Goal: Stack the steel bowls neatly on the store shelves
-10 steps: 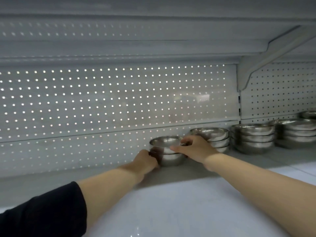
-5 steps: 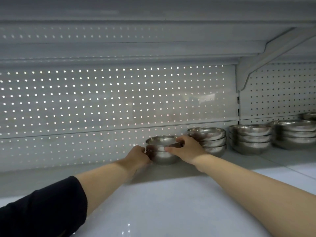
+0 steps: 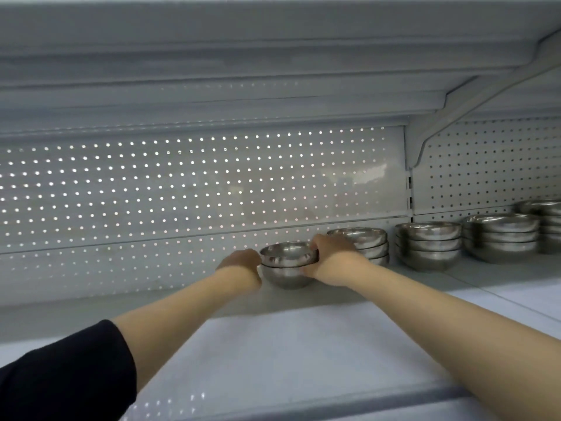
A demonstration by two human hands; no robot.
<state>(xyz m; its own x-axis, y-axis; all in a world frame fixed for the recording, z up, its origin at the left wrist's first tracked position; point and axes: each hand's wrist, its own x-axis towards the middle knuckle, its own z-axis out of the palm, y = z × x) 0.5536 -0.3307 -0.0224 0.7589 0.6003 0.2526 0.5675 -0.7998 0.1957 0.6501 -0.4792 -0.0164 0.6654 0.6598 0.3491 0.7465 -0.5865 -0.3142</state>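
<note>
- Small stack of steel bowls (image 3: pixel 287 264), two nested by the look of it, sits at the back of the shelf (image 3: pixel 273 354), against the perforated back panel (image 3: pixel 182 189).
- Left hand (image 3: pixel 243 262) grips the stack's left side; right hand (image 3: pixel 329 253) grips the right rim and wall, fingers curled over the edge. Hands are apart, one on each flank, both clamped on the same stack.
- Change over the last second: both hands have stayed on the stack, grip unchanged. Its spot beside the next stack (image 3: pixel 364 243) looks about the same as a second ago; any shift in frame may just be head movement.
- Reading: placement is done or nearly so; this looks like final squaring-up, not carrying.
- Row to the right: three-bowl stack touching or just beside the right hand, then a wider stack (image 3: pixel 429 246), then another (image 3: pixel 504 235), and one more cut off at the frame edge.
- Stack in hand is shorter than its neighbours and of smaller diameter.
- Next, as a judgement: release both hands without nudging the stack. Smooth steel on a smooth shelf should slide easily.
</note>
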